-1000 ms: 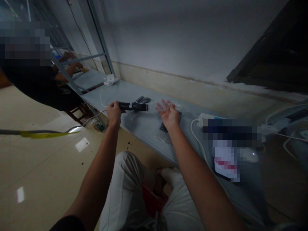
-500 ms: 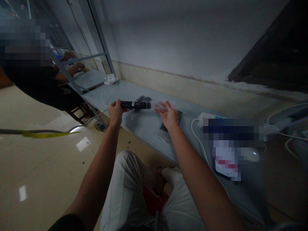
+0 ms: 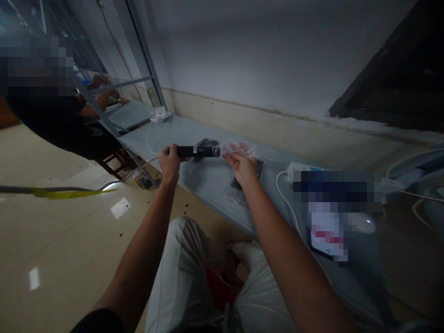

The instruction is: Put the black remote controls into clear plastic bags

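Note:
My left hand (image 3: 169, 163) is closed around one end of a long black bar-shaped device (image 3: 194, 151) with a small white label. The device lies level above the table, and its far end sits at the mouth of a clear plastic bag (image 3: 239, 149). That bag is held by my right hand (image 3: 245, 167), its fingers spread against the thin film. Behind the device, dark items in clear wrapping (image 3: 207, 141) rest on the table. Under my right wrist lies a dark flat packet (image 3: 236, 183) with clear plastic at its edge.
The grey table (image 3: 208, 185) runs along the wall. A white power strip (image 3: 294, 171) with cables stands at right, near a blurred-out patch. A white box-like thing (image 3: 160, 114) sits at the far end. Another person (image 3: 52, 120) works at left beyond a metal frame (image 3: 147, 60).
My left hand has moved slightly right with the black device, so its end now reaches the bag's mouth. My right hand's fingers have shifted on the bag.

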### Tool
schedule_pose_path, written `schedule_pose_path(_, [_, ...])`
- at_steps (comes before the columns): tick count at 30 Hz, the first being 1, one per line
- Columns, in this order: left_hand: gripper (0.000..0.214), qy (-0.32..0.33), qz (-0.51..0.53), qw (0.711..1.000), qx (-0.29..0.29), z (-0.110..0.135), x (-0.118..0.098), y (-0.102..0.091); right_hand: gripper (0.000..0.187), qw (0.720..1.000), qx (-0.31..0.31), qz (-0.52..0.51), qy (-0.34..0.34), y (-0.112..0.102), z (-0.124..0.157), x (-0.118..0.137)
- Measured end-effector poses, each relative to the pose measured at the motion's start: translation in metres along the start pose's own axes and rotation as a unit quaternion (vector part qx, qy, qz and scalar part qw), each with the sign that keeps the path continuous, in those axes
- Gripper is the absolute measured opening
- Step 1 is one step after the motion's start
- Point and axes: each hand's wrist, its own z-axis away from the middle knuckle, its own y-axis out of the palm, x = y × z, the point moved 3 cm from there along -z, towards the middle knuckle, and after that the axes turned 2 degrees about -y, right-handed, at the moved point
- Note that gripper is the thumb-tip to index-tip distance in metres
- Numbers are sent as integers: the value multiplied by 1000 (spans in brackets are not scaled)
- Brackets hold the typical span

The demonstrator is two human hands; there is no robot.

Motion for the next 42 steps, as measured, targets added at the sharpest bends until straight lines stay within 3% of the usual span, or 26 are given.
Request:
schedule_pose_path(11, [29, -46, 72, 996, 8, -8, 7, -6, 54, 999, -21, 35, -24, -2, -1, -4])
schedule_pose_path(22, [29, -6, 32, 999, 40, 8, -1, 7, 45, 999, -29, 25, 6, -2, -2, -4])
schedule_pose_path(27, [28, -39, 42, 998, 28, 17, 11, 17, 39, 999, -23, 5, 22, 1, -1, -5])
schedule_pose_path(36, [25, -119, 128, 984, 26, 41, 33, 37, 45, 1000, -3, 5, 18, 2, -1, -8])
schedule_pose_path(42, [34, -145, 157, 977, 17, 52, 39, 45, 40, 1000, -3, 19, 25, 4, 0, -8])
